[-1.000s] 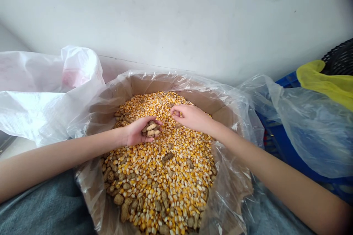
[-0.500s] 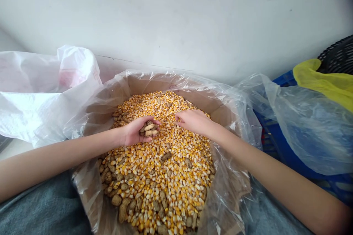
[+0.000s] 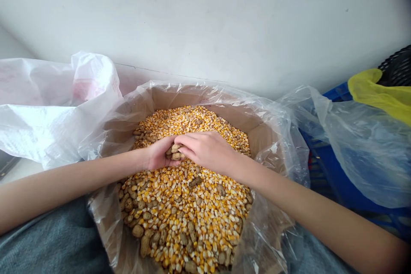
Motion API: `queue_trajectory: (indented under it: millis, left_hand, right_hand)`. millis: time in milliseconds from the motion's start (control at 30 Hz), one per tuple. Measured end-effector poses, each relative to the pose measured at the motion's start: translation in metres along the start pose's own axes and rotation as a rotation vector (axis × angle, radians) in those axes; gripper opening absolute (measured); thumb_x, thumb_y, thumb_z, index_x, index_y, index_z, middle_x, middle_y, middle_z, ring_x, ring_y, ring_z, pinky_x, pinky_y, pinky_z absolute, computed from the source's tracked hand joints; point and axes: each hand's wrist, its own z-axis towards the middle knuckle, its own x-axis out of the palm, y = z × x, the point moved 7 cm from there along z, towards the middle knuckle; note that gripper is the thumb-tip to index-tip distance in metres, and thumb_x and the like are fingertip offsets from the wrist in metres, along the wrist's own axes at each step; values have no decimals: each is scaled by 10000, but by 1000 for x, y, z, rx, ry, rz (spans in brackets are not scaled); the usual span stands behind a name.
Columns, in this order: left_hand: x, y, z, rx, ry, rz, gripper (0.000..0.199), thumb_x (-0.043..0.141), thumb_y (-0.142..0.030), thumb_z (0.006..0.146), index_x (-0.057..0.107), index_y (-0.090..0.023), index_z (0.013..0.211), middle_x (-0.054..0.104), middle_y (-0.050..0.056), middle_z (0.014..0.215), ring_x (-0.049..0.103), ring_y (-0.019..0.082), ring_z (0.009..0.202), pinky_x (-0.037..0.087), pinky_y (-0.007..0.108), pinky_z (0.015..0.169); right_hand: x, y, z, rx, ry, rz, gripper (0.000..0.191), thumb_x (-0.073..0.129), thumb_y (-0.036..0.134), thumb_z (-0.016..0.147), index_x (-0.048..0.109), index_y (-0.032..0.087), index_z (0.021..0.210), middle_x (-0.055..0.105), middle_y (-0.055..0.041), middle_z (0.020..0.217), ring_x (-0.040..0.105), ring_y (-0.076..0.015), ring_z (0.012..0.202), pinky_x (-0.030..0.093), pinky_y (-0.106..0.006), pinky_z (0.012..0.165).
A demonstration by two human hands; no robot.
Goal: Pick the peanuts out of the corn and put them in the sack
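My left hand [image 3: 159,153] is cupped palm up above the corn, with several unshelled peanuts [image 3: 175,152] in it. Over its fingers reaches my right hand [image 3: 207,150], palm down, fingers bent together at the held peanuts. Whatever is between the right fingertips is hidden. Below both hands, yellow and white corn kernels [image 3: 205,205] fill a cardboard box [image 3: 170,99] lined with a clear plastic bag [image 3: 272,115]. More brown peanuts [image 3: 195,183] are scattered through the kernels, thicker along the near left side.
A white woven sack [image 3: 41,128] stands left of the box. To the right are a blue plastic crate [image 3: 334,171], clear plastic sheeting [image 3: 369,150], a yellow bag [image 3: 382,94] and a black basket [image 3: 398,66]. A pale wall [image 3: 205,25] rises behind.
My right hand has come left from the corn surface to the left hand and now overlaps its fingertips. The left hand has stayed nearly in place, still holding peanuts.
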Motion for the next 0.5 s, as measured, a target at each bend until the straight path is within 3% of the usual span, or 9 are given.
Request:
queue_trajectory:
  millis: [200,333,400,500]
  left_hand:
    - [2,1,-2,2,-23,-6,182,417,-208,729,491,-148,574,515,-6,504,494,84,440,409,185,399]
    - [3,-1,-3,5,3,2,169,441,-258,730,524,-152,627,533,-5,551,514,91,477,411,187,402]
    - [4,-1,-3,3,31,9,164,454,-283,727,535,-158,659,543,-4,580,528,98,507,415,189,407]
    - [4,-1,-3,-13,49,18,183,434,-307,738,549,-169,700,557,1,615,527,94,513,412,185,409]
  right_hand:
    - [4,-1,3,24,15,7,166,365,239,818,487,219,928,592,8,842,519,-118,709,295,-229,565]
    - [0,-14,-1,124,48,84,182,386,287,802,472,227,951,587,13,809,506,-106,663,283,-217,535]
    - [2,-23,-5,171,134,120,161,412,314,781,499,222,881,582,22,731,497,-99,609,270,-209,503]
    - [18,-25,-14,138,364,133,121,463,306,736,547,229,774,587,28,674,508,-99,572,268,-204,473]
